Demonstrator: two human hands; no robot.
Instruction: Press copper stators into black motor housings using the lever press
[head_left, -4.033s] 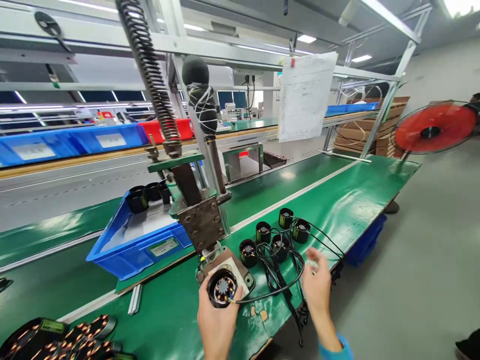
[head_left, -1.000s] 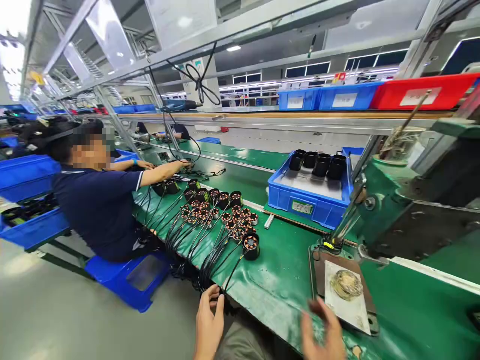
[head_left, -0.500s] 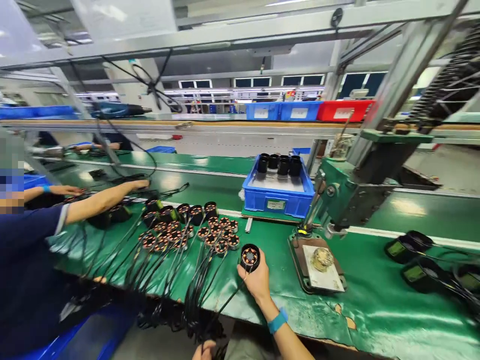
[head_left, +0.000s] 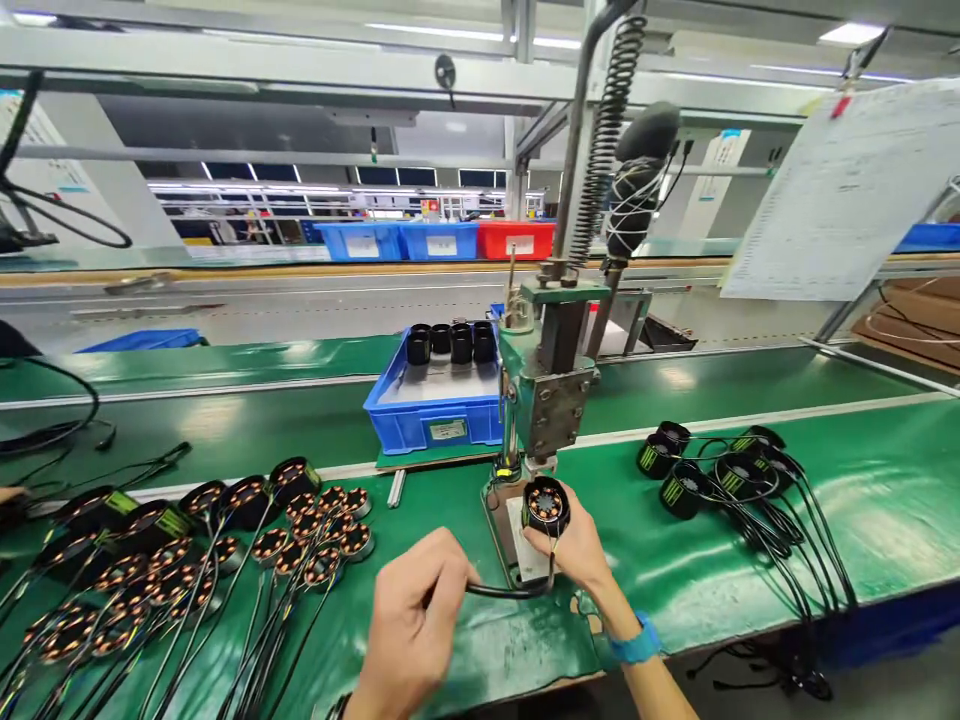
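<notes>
My right hand [head_left: 577, 545], with a blue band at the wrist, holds a black cylindrical housing [head_left: 545, 506] with a copper-wound stator inside, its open side up. It is over the base plate [head_left: 504, 530] of a green hand press [head_left: 551, 390]. My left hand [head_left: 420, 610] is closed on the black cable [head_left: 510, 592] that runs from the housing, left of the press and above the green mat.
Several copper-wound stators [head_left: 322, 565] and black housings [head_left: 247, 500] with cables lie at the left. Behind stands a blue bin [head_left: 439, 425] holding black cups. Several black housings [head_left: 682, 490] with cables sit at the right. A paper sheet [head_left: 840, 200] hangs upper right.
The view has swung right. My right hand has carried the housing from beside the stators to the press. My left hand has risen from the bottom edge, bringing the cable up.
</notes>
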